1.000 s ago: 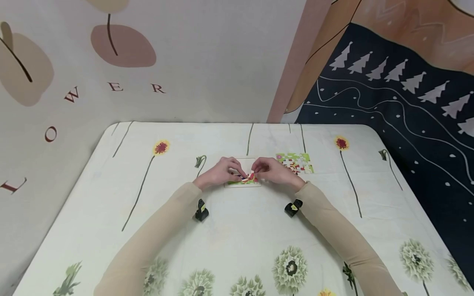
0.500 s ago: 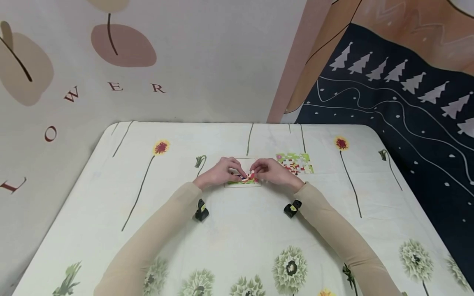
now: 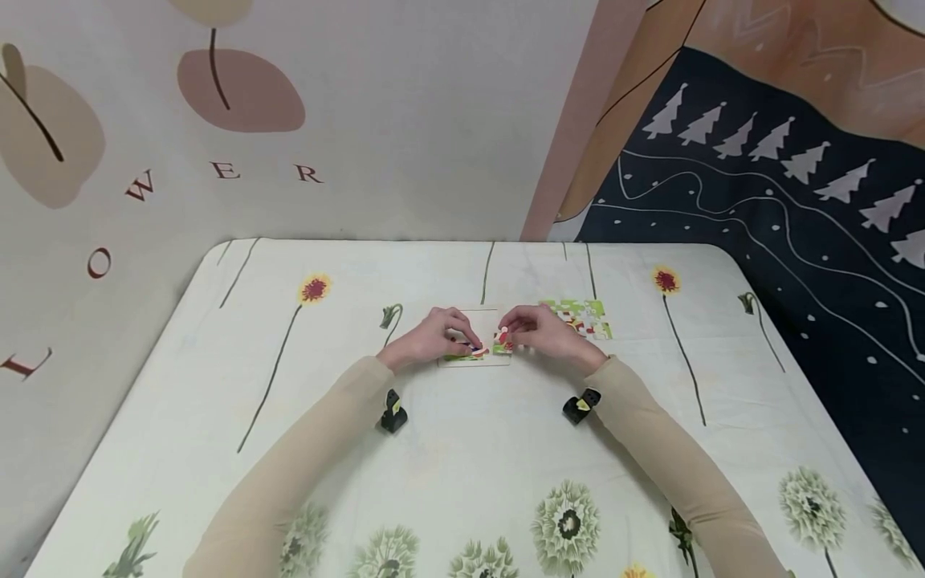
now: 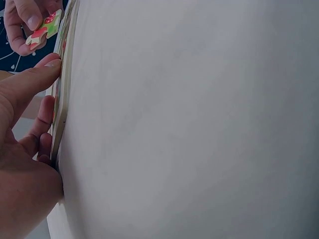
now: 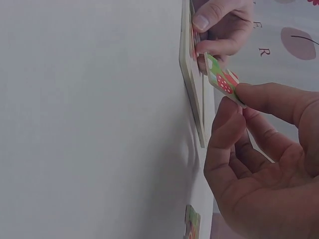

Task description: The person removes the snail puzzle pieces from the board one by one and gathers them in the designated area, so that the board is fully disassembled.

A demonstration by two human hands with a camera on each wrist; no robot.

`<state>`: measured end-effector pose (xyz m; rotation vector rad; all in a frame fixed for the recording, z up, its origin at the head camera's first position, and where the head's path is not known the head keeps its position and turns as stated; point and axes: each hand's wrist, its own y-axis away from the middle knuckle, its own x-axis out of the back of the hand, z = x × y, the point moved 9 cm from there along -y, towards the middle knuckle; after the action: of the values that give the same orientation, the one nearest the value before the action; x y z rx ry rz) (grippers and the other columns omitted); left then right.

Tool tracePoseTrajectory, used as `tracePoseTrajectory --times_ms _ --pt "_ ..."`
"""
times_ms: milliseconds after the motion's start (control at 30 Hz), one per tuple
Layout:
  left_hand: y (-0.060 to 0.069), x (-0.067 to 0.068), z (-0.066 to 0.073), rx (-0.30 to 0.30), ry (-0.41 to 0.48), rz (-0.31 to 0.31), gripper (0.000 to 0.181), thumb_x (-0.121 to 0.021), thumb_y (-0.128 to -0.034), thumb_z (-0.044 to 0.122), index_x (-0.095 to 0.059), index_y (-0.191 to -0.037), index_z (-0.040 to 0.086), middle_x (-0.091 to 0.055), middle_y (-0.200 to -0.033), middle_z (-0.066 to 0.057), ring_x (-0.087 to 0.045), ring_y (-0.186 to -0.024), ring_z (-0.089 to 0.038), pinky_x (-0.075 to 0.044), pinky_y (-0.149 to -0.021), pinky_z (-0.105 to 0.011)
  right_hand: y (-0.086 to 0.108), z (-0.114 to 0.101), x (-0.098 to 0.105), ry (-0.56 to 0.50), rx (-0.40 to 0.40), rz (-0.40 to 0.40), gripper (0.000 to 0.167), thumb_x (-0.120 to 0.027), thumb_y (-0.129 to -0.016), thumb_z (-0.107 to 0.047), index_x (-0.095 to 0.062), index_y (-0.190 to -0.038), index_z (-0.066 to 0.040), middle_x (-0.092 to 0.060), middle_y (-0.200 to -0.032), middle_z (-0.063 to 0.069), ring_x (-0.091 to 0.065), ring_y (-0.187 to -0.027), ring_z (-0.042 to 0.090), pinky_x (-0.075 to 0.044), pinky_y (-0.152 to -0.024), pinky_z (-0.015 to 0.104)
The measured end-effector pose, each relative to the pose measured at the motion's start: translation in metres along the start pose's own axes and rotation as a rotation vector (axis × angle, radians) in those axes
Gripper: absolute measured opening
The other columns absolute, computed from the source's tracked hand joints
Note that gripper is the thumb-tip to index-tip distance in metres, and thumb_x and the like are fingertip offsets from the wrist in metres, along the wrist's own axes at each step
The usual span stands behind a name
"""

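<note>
In the head view, a shallow puzzle tray (image 3: 478, 319) lies on the table near the far side. My left hand (image 3: 435, 332) rests on joined pieces (image 3: 468, 355) along its near edge, thumb and fingertips touching them. My right hand (image 3: 551, 331) pinches a jigsaw piece (image 3: 502, 343) between thumb and fingers, over the tray's right edge. The right wrist view has this jigsaw piece (image 5: 223, 79) tilted and lifted off the tray (image 5: 192, 84), showing green, red and white dots. Fingers partly cover the pieces under my left hand.
More jigsaw pieces (image 3: 596, 317) lie grouped on the table right of the tray, partly behind my right hand. A flower-print cloth (image 3: 477, 441) covers the table. A patterned wall hanging (image 3: 405, 160) stands behind, and a dark one (image 3: 780, 209) at the right.
My right hand has drawn back to the right, with the piece pulled away from those in the tray. The left hand has stayed in place.
</note>
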<state>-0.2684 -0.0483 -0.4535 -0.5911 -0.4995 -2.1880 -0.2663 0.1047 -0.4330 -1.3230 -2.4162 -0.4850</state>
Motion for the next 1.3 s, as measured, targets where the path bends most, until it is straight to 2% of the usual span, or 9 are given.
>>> tracePoseTrajectory --times_ms 367,600,933,1133,1300 --pt "0.000 -0.001 -0.002 0.019 0.020 0.003 0.014 -0.073 -0.0939 0.006 -0.080 -0.106 0.006 -0.057 -0.131 -0.015 -0.031 -0.137 -0.038 -0.032 -0.112 -0.056 0.010 0.003 0.017 0.018 0.005 0.043 0.023 -0.061 -0.096 0.003 -0.067 -0.117 0.010 -0.070 -0.106 0.021 -0.064 -0.093 0.023 -0.048 -0.082 0.029" --pt "0.000 -0.002 -0.002 0.016 0.027 0.002 0.014 -0.073 -0.0943 0.006 -0.080 -0.106 0.006 -0.057 -0.131 -0.014 -0.030 -0.137 -0.037 -0.033 -0.111 -0.055 0.017 0.006 0.032 0.044 -0.013 0.043 0.026 -0.058 -0.095 0.002 -0.067 -0.119 0.009 -0.071 -0.104 0.019 -0.062 -0.090 0.021 -0.047 -0.078 0.026" --pt "0.000 -0.001 -0.003 0.011 0.031 0.003 0.013 -0.073 -0.0940 0.005 -0.081 -0.105 0.007 -0.057 -0.130 -0.013 -0.030 -0.135 -0.037 -0.035 -0.109 -0.053 0.026 0.011 0.062 0.069 -0.077 0.066 0.026 -0.063 -0.098 -0.003 -0.068 -0.122 0.007 -0.069 -0.109 0.018 -0.062 -0.089 0.020 -0.049 -0.070 0.028" --pt "0.001 -0.001 -0.002 0.007 0.025 0.001 0.013 -0.073 -0.0943 0.006 -0.080 -0.106 0.006 -0.057 -0.130 -0.013 -0.030 -0.136 -0.037 -0.034 -0.109 -0.054 0.032 0.012 0.071 0.096 -0.112 0.066 0.027 -0.064 -0.099 -0.006 -0.069 -0.124 0.005 -0.069 -0.109 0.016 -0.059 -0.087 0.021 -0.048 -0.068 0.029" --pt "0.000 -0.001 -0.002 0.006 0.029 0.002 0.013 -0.073 -0.0942 0.006 -0.080 -0.105 0.006 -0.057 -0.130 -0.013 -0.030 -0.136 -0.037 -0.037 -0.109 -0.052 0.037 0.011 0.079 0.120 -0.125 0.077 0.025 -0.064 -0.099 -0.005 -0.068 -0.122 0.005 -0.068 -0.109 0.018 -0.059 -0.088 0.023 -0.048 -0.070 0.029"
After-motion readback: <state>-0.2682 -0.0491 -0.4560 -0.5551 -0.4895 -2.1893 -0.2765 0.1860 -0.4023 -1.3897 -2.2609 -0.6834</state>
